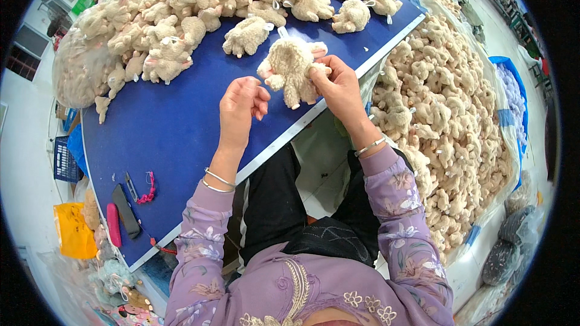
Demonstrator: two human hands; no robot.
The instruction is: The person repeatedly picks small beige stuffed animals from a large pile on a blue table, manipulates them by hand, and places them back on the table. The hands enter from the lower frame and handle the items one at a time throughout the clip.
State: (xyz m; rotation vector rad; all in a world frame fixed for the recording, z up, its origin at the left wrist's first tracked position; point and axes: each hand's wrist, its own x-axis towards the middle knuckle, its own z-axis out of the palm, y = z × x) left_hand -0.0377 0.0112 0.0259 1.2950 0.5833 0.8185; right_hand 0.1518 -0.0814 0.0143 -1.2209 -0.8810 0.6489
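A small cream plush toy (292, 71), fleecy with pink inside its ears and a white loop on top, is held up over the blue table (181, 163). My right hand (339, 89) grips it by its right side, thumb and fingers pinched on a limb. Just left of the toy, my left hand (243, 107) is raised with its fingers curled in. Whatever those fingers hold, if anything, is too small to make out. Another plush toy of the same kind (248, 36) lies on the table right behind.
Similar toys are heaped (181, 0) along the table's far side. A large sack (444, 127) full of them stands to my right. Thread snips (132, 186), pink thread (148, 188), a dark phone-like slab (125, 210) and a pink case (113, 224) lie at the table's near left.
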